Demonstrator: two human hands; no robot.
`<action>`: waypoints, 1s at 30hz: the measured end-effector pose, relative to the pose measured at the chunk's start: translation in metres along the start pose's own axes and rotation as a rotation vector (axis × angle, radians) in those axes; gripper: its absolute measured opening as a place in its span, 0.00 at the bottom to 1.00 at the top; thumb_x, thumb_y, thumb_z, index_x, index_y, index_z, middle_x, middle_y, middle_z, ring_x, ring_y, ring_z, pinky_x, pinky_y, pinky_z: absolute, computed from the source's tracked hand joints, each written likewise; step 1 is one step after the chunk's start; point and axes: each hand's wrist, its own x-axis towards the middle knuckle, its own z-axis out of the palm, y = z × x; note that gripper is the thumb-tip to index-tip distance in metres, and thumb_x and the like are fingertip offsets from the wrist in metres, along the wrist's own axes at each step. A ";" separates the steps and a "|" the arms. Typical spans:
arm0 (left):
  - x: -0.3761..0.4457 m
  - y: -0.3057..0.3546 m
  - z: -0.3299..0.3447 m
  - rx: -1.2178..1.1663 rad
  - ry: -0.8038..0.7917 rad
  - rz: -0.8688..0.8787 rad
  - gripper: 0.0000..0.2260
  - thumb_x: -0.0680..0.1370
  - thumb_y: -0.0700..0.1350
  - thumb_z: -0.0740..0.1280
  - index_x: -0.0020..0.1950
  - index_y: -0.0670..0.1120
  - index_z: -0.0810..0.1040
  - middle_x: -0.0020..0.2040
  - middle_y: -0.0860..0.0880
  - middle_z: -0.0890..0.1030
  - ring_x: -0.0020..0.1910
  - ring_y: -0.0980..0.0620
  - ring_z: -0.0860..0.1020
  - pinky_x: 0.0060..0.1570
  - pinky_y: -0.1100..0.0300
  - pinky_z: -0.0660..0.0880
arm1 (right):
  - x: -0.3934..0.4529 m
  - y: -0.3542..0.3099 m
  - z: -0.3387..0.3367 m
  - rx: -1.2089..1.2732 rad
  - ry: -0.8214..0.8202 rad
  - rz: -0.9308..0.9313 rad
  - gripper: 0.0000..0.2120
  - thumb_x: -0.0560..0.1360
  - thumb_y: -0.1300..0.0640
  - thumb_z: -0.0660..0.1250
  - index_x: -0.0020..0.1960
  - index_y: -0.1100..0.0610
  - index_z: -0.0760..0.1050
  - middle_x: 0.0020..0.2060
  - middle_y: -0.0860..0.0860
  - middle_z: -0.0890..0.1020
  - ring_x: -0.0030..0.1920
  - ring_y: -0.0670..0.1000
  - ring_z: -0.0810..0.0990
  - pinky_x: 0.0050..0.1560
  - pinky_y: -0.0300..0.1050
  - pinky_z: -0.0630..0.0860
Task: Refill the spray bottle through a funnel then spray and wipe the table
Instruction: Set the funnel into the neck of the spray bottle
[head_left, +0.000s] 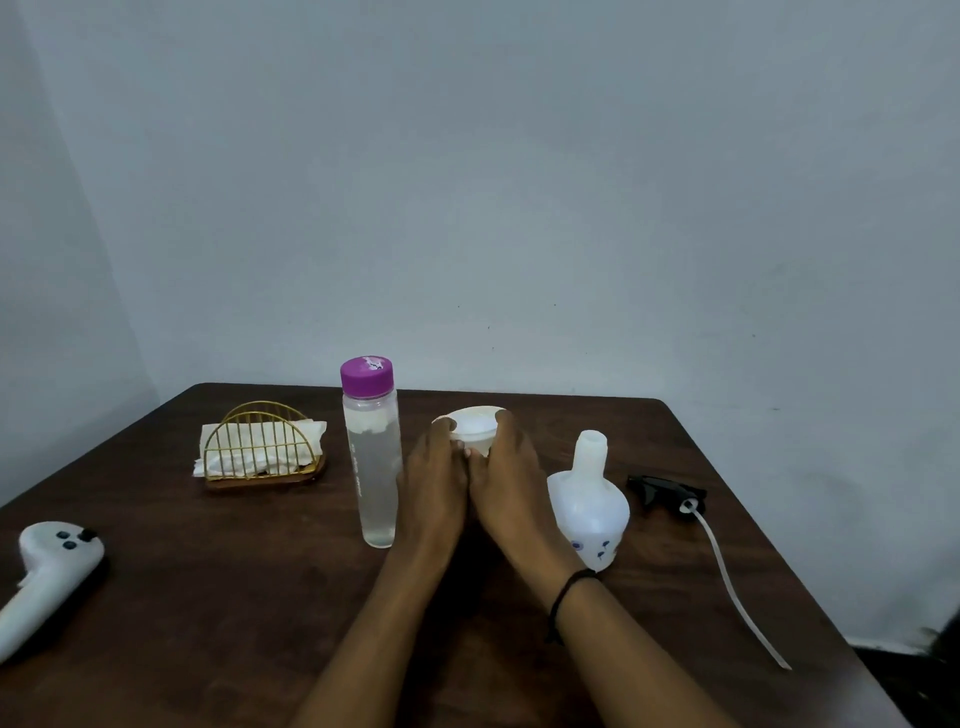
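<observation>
Both hands, left (434, 478) and right (506, 475), gripped white funnel (475, 428) mid-table. Spray bottle (589, 506) beside them stood uncapped, trigger head (667, 492) off; water bottle (370, 452) capped. Filling, spraying, wiping remained.

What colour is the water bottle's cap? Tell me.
Purple, on the water bottle's cap, clear in the head view.

Plain pale blue-grey wall (519, 182) behind a dark brown wooden table (208, 623). Left wall meets it at a corner. Lighting dim, even.
</observation>
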 end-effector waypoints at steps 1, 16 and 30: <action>0.001 0.000 0.000 -0.004 0.013 0.030 0.16 0.82 0.40 0.61 0.70 0.44 0.70 0.66 0.45 0.76 0.58 0.51 0.74 0.51 0.74 0.59 | 0.000 -0.002 -0.002 0.004 0.021 -0.016 0.23 0.79 0.51 0.61 0.71 0.53 0.62 0.64 0.52 0.74 0.61 0.53 0.76 0.59 0.48 0.76; 0.004 0.017 -0.015 -0.211 0.272 0.387 0.14 0.82 0.44 0.62 0.68 0.43 0.74 0.60 0.46 0.80 0.54 0.51 0.79 0.50 0.53 0.80 | -0.001 -0.035 -0.050 0.001 0.249 -0.187 0.28 0.76 0.47 0.69 0.71 0.53 0.64 0.65 0.51 0.72 0.62 0.47 0.72 0.51 0.30 0.67; -0.011 0.048 -0.009 -0.462 0.062 0.452 0.24 0.79 0.42 0.64 0.75 0.51 0.66 0.66 0.57 0.74 0.63 0.64 0.74 0.59 0.68 0.73 | 0.005 -0.019 -0.093 0.388 0.298 -0.165 0.32 0.65 0.41 0.77 0.63 0.46 0.67 0.58 0.44 0.78 0.55 0.46 0.82 0.49 0.44 0.82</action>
